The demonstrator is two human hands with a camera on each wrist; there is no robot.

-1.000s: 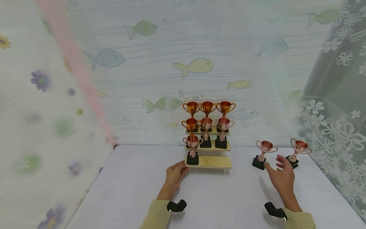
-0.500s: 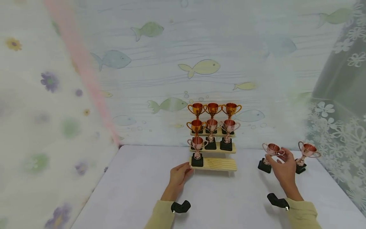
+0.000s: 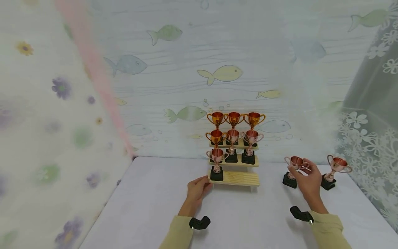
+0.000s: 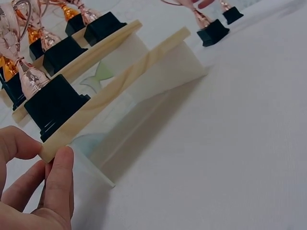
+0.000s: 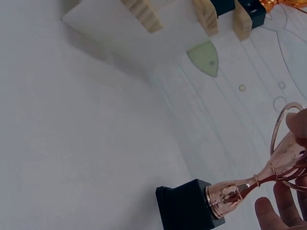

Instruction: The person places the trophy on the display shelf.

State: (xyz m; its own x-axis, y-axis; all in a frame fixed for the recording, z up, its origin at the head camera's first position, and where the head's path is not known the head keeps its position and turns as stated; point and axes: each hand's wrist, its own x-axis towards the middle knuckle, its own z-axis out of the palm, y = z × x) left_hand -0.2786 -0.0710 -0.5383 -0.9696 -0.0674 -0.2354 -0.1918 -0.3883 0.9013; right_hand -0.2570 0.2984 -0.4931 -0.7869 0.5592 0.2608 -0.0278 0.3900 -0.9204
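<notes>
I see the white table w/ a 3-tier wooden stand at its back edge, trophies on each step. My left hand pinches the stand's bottom-left corner, thumb and fingers curled on the board. My right hand grips the rose-gold trophy by the cup; its black base sits on the table, right of the stand. Second loose trophy just beyond, nr the curtain.

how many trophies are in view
9: three on the stand's top step, three on the middle, one on the bottom left, two on the table at right, one held by the right hand.
</notes>
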